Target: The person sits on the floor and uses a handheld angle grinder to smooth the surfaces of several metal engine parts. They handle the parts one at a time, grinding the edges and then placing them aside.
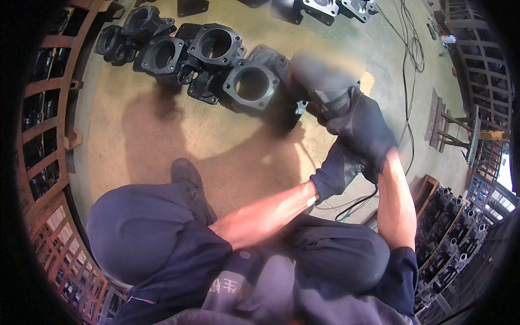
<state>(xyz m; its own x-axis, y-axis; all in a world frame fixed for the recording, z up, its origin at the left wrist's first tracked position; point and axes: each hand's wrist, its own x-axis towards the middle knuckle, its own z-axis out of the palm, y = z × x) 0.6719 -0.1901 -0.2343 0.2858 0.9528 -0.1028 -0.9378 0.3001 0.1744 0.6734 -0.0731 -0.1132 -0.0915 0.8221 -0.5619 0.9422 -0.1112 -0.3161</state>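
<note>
Both gloved hands clamped on a power tool beside a row of dark castings

In the head view, a person sits or crouches low at the near edge of a tan mat [111, 146] on the floor [433, 70], knees spread in dark trousers [143, 225]. The right hand [369, 122], in a dark glove, is clamped around the body of a power tool [331, 102]. The left hand [337, 170], gloved too, is closed on the tool's rear, just behind and below the right; its fingers are partly hidden. A black cord [362, 201] trails below the hands.

The tool is over the far right part of the mat, near its right edge. Its round, yellowish head [326, 65] is blurred, and whether it touches the casting beside it cannot be told.

From there a row of dark castings [231, 81] with wide round bores runs toward the mat's far left corner. More castings [284, 8] lie by the far edge. Beyond the right edge, loose cables [414, 49] cross the floor; farther off is a wooden stand [455, 127]. Wooden crates [46, 86] line the left side.
</note>
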